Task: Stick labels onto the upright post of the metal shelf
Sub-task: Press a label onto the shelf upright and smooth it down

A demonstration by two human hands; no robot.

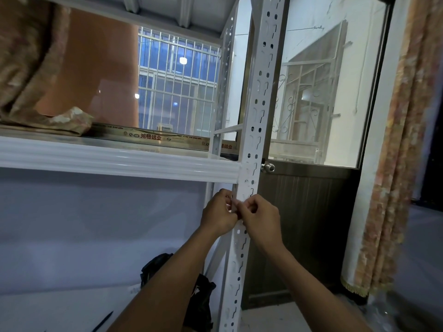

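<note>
Pinching a tiny white label (235,202) between the curled fingers of the left hand (219,210) and the right hand (261,218). Holding it right up against the white post (254,111) with holes, just under the edge of the shelf (107,161). Touching hand to hand there, beside the brown door (299,224).

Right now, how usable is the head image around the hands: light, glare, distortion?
Head view: dim, bluish light, no hard shadows. Head view: wide lens bows the post. Head view: glass behind the shelf shows lamp glare. Head view: the pale label pinched by the left hand and right hand barely separates from the white post.
</note>
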